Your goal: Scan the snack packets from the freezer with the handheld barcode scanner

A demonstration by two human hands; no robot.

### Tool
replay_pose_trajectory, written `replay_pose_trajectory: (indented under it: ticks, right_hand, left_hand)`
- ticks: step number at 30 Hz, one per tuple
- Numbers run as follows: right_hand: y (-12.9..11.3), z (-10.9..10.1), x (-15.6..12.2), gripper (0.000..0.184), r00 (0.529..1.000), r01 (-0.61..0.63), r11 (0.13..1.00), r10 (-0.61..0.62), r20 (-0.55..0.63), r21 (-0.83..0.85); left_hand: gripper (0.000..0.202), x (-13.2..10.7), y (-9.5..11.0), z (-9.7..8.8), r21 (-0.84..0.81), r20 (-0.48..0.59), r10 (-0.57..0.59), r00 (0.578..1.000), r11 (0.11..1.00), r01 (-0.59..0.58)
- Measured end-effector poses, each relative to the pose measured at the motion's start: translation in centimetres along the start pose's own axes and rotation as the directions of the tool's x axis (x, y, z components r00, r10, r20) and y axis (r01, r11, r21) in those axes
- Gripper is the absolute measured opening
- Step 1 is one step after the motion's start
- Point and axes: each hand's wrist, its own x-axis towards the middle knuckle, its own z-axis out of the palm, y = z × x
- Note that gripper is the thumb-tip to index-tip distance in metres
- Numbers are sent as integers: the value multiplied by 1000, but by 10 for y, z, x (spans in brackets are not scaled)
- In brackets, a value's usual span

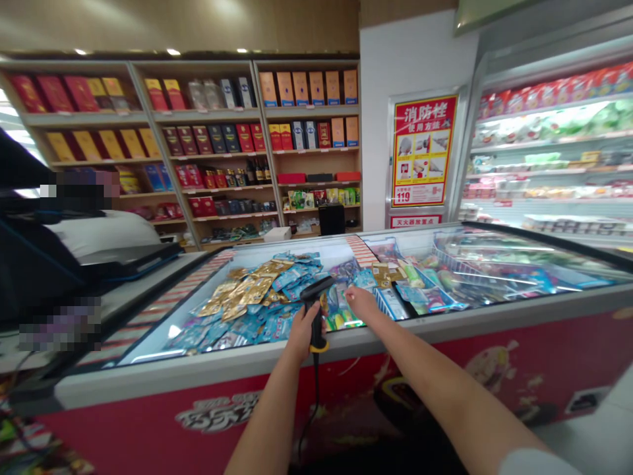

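Note:
My left hand (302, 331) is wrapped round the handle of a black and yellow barcode scanner (316, 289). The scanner is upright over the front edge of a chest freezer (237, 361), its cord hanging down the red front. To the right of it, my right hand (362, 303) is closed with curled fingers above the packets; whether anything is in it is hidden. Gold ice cream packets (250, 288) and blue packets (281, 323) lie heaped in the freezer, left of the scanner. Green and yellow packets (341, 316) lie between my hands.
A blue wire basket (390, 303) holds packets at the right of the freezer. On the left stands a checkout counter (148, 264), with a person in a white top (106, 231) behind it. Shelves of boxes (212, 142) line the back; a lit refrigerated case (548, 152) is at right.

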Motion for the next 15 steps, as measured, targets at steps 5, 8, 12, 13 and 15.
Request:
replay_pose_trajectory:
  ticks: [5, 8, 12, 13, 15]
  right_hand:
    - [-12, 7, 9, 30, 997, -57, 998, 59, -47, 28]
    - [-22, 15, 23, 32, 990, -113, 990, 120, -78, 84]
    - [-33, 23, 47, 34, 955, -286, 945, 296, -39, 159]
    - [-34, 24, 52, 34, 945, -318, 933, 326, -17, 170]
    - [-35, 26, 60, 31, 934, -353, 917, 356, 22, 187]
  left_hand:
    - [44, -3, 13, -13, 25, -56, 47, 997, 999, -45]
    - [44, 1, 23, -24, 75, -62, 57, 996, 996, -52]
    - [42, 8, 26, -33, 38, -63, 63, 996, 997, -61]
    - [43, 9, 25, -33, 7, -59, 47, 997, 999, -47]
    - [44, 9, 23, -34, -54, -47, 15, 999, 998, -17]
